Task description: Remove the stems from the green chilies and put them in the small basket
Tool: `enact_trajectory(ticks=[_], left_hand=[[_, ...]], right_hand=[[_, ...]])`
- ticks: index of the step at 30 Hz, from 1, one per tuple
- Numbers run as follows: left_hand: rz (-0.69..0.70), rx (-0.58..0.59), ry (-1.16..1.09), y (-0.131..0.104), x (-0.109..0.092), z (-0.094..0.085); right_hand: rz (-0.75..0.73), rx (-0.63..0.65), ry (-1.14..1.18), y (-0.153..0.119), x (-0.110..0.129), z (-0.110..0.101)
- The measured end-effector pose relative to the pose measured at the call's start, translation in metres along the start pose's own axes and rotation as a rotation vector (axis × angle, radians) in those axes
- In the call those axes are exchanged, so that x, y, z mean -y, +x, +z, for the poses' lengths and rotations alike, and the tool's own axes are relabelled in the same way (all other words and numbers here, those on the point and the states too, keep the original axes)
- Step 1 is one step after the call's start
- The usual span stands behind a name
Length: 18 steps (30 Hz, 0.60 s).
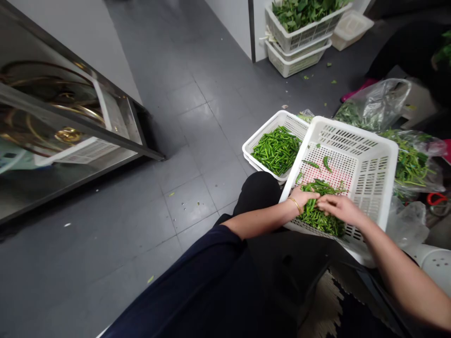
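A large white slotted basket [382,188] leans at a tilt over my lap, with a heap of green chilies [322,218] at its near end and a few loose ones farther up. My left hand [302,197], a gold bangle at its wrist, reaches over the basket's left rim, its fingers closed over the heap. My right hand [338,206] comes in from the right, fingers bent together close to the left fingertips. What either hand pinches is too small to make out. Beside the basket, a smaller white basket [248,144] on the floor holds many green chilies.
Plastic bags of greens [410,164] lie right of the large basket, near red handles [436,199]. Stacked white baskets of leaves [299,42] stand by the wall. A metal shelf [70,183] is at left. A person's dark-clothed leg [398,51] shows at upper right.
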<state>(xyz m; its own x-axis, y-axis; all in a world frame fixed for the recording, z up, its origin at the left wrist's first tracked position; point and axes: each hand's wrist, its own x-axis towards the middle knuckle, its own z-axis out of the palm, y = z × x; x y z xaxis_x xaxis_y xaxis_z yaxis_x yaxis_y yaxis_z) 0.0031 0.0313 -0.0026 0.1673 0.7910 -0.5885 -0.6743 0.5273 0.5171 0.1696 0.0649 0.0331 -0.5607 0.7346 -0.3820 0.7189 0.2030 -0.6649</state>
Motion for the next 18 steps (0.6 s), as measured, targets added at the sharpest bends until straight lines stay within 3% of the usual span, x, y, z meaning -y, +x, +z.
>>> enact_trajectory(ticks=[1, 3, 6, 8, 10, 13, 16, 18], left_hand=[[-0.069, 0.025, 0.015, -0.001, 0.0, 0.0], [-0.163, 0.05, 0.028, -0.004, -0.001, 0.0], [-0.126, 0.047, 0.06, -0.005, -0.002, 0.0], [-0.074, 0.044, 0.066, -0.004, -0.001, -0.001], [-0.02, 0.018, 0.043, 0.0, 0.0, -0.001], [0.067, -0.02, 0.007, 0.004, 0.001, 0.0], [0.083, 0.022, 0.021, 0.005, 0.003, 0.002], [0.074, 0.051, 0.047, 0.004, 0.004, 0.003]], right_hand=[[0.061, -0.036, 0.02, 0.004, -0.007, -0.002], [0.207, -0.264, -0.111, 0.023, -0.029, -0.01], [0.28, -0.232, -0.465, 0.058, -0.061, -0.019], [0.304, -0.177, -0.538, 0.069, -0.069, -0.022], [0.303, -0.215, -0.468, 0.063, -0.065, -0.022], [0.231, -0.244, -0.174, 0.032, -0.042, -0.013], [0.127, -0.097, 0.131, -0.004, -0.011, 0.01], [0.134, -0.072, 0.25, -0.018, 0.005, 0.029]])
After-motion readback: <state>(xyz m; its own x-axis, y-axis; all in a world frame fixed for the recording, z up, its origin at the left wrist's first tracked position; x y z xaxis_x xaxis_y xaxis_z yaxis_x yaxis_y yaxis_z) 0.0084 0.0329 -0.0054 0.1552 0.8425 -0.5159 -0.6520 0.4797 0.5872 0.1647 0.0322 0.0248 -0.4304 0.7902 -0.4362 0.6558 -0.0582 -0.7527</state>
